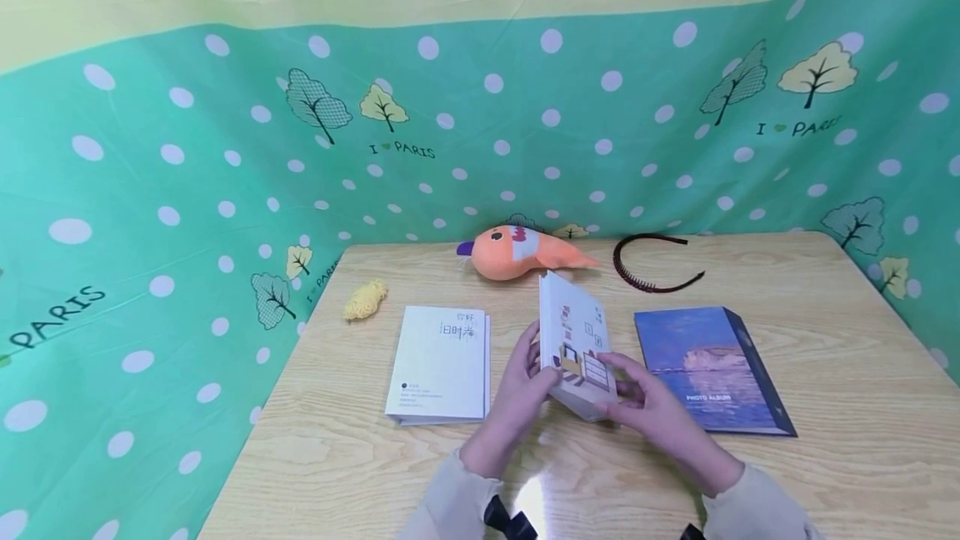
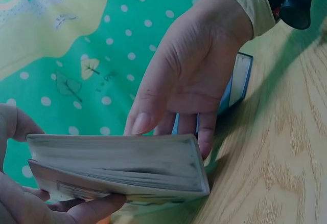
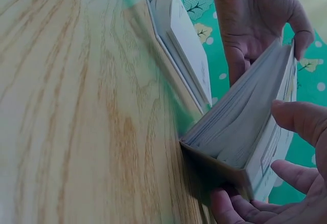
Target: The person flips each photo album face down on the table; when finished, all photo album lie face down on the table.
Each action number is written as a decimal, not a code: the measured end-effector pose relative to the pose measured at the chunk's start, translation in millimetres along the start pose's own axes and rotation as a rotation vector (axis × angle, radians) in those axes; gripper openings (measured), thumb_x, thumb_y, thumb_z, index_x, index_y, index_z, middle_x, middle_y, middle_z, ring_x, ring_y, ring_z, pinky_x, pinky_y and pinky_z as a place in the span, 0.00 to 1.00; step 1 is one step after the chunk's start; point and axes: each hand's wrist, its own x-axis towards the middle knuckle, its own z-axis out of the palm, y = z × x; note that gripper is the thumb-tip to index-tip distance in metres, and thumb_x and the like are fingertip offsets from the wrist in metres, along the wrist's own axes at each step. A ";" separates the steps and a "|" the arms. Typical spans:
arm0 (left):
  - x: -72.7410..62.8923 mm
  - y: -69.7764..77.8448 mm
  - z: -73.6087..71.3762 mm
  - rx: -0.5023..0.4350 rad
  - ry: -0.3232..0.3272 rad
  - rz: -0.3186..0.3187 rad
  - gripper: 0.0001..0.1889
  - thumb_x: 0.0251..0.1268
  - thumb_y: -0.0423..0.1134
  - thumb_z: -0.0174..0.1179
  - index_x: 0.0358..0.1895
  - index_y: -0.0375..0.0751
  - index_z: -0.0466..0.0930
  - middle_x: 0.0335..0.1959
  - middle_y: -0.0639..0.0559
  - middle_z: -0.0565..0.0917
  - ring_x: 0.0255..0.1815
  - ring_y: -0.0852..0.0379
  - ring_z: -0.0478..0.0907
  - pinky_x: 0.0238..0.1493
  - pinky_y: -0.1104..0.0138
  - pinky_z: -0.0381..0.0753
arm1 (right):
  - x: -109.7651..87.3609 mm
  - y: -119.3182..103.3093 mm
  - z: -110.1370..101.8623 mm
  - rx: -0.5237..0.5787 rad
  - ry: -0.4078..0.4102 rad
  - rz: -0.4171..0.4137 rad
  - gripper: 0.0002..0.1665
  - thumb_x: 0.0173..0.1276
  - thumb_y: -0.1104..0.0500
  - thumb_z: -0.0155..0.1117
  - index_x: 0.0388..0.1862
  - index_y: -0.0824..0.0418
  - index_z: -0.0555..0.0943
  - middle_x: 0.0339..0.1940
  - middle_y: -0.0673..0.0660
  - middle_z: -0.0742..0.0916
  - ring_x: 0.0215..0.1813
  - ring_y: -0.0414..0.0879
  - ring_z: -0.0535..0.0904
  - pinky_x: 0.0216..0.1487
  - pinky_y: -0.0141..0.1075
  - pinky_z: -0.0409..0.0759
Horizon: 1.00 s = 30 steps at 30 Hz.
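A white hardcover album [image 1: 573, 323] with a small furniture drawing on its cover is held up, tilted, above the middle of the table. My left hand [image 1: 525, 382] grips its left edge, thumb on the near corner. On the other side my right hand [image 1: 652, 407] holds the lower right edge, thumb and fingers on both faces of the cover. In the right wrist view, the album's pages [image 3: 250, 116] fan apart slightly between the covers. Another white album [image 1: 442, 365] lies left of my hands, and a blue photo album [image 1: 705, 369] lies to the right.
At the back of the wooden table [image 1: 847, 340] lies an orange plush toy [image 1: 510, 252], with a dark headband [image 1: 637, 277] to its right. A yellow knobbly item [image 1: 365, 300] rests at the back left. A green dotted cloth [image 1: 480, 123] hangs behind.
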 end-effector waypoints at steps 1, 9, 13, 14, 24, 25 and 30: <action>0.1 0.0 -0.8 -0.003 0.002 -0.003 0.43 0.53 0.25 0.52 0.77 0.43 0.53 0.64 0.38 0.73 0.52 0.46 0.79 0.47 0.61 0.83 | 0.4 0.6 -0.3 -0.003 0.004 0.003 0.44 0.59 0.62 0.72 0.73 0.61 0.63 0.71 0.74 0.64 0.62 0.69 0.72 0.49 0.35 0.82; 1.7 2.3 -5.1 -0.028 0.053 -0.079 0.39 0.56 0.28 0.49 0.76 0.42 0.54 0.58 0.38 0.77 0.38 0.53 0.80 0.35 0.67 0.80 | 1.3 0.8 -1.8 -0.051 0.022 -0.023 0.41 0.61 0.62 0.70 0.72 0.63 0.65 0.71 0.73 0.65 0.59 0.67 0.75 0.48 0.33 0.82; 1.6 1.3 -7.6 -0.012 0.055 -0.105 0.38 0.58 0.29 0.46 0.77 0.40 0.52 0.66 0.38 0.72 0.40 0.53 0.79 0.37 0.67 0.79 | 0.7 -0.1 -1.5 -0.118 0.049 -0.042 0.40 0.61 0.61 0.70 0.71 0.64 0.67 0.73 0.74 0.61 0.58 0.65 0.77 0.48 0.32 0.81; 1.6 0.4 -8.3 -0.004 0.053 -0.108 0.38 0.59 0.29 0.45 0.77 0.40 0.52 0.67 0.38 0.71 0.41 0.53 0.79 0.38 0.67 0.79 | 0.4 -0.3 -1.4 -0.143 0.057 -0.044 0.40 0.61 0.61 0.71 0.71 0.63 0.67 0.74 0.74 0.60 0.58 0.64 0.77 0.49 0.33 0.81; 3.8 -12.3 -10.6 0.097 0.036 -0.116 0.35 0.60 0.28 0.45 0.75 0.35 0.54 0.63 0.39 0.75 0.53 0.45 0.77 0.57 0.56 0.75 | -0.3 0.1 -2.1 -0.292 0.085 -0.034 0.44 0.59 0.52 0.74 0.72 0.59 0.67 0.74 0.73 0.60 0.61 0.65 0.75 0.56 0.46 0.80; 4.0 -14.0 -10.6 0.129 0.041 -0.101 0.36 0.59 0.28 0.47 0.75 0.36 0.55 0.64 0.40 0.74 0.57 0.45 0.75 0.60 0.54 0.72 | -0.5 -0.3 -2.2 -0.295 0.083 -0.044 0.44 0.59 0.52 0.73 0.72 0.60 0.67 0.74 0.74 0.60 0.61 0.66 0.74 0.55 0.46 0.80; 4.1 -23.0 -13.6 0.287 0.041 -0.042 0.41 0.53 0.28 0.59 0.74 0.39 0.55 0.63 0.43 0.74 0.62 0.45 0.70 0.66 0.49 0.66 | -1.0 0.2 -2.4 -0.331 0.083 -0.063 0.42 0.60 0.51 0.72 0.72 0.60 0.68 0.73 0.71 0.65 0.66 0.67 0.69 0.55 0.46 0.80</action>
